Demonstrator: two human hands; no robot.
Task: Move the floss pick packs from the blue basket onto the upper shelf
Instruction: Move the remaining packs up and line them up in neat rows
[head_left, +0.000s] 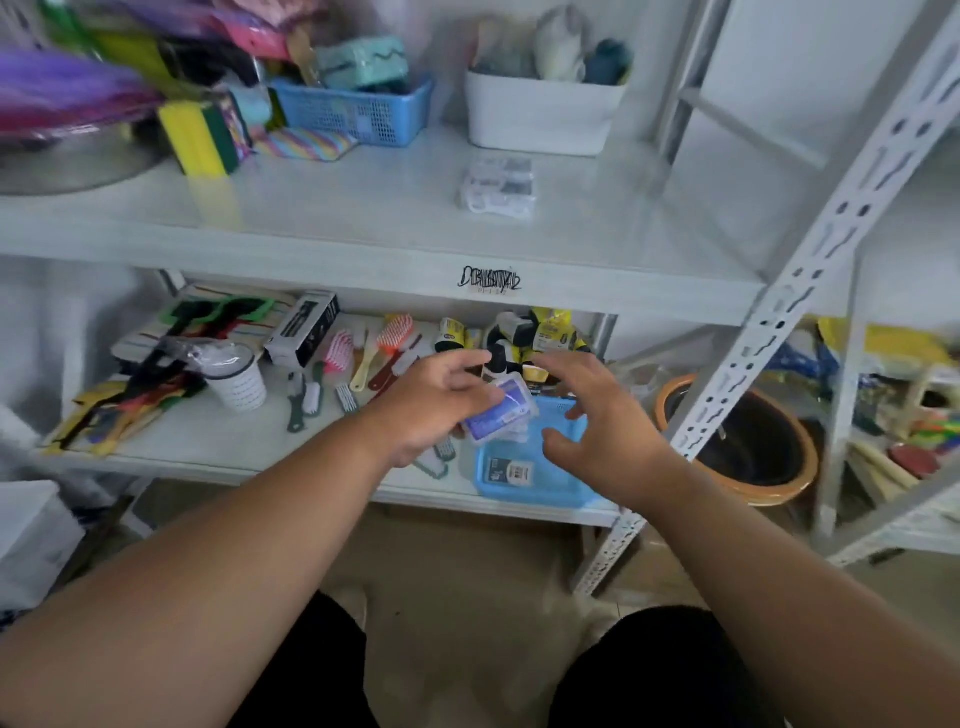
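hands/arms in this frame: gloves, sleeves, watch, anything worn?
Nothing worn: the left hand and right hand are bare, with no gloves, rings or watch visible. Both forearms are bare to the frame edge, no sleeves showing. Dark trousers or shorts cover the knees below.

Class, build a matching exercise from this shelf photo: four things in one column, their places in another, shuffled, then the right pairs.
Things:
1. white tub
2. paper cup
3. floss packs
4. brown pot

Places:
A. in the left hand
B. lower shelf, left
C. floor, right of the rack
D. upper shelf, back

Pairs: 1-D, 2-B, 3-A, 4-C
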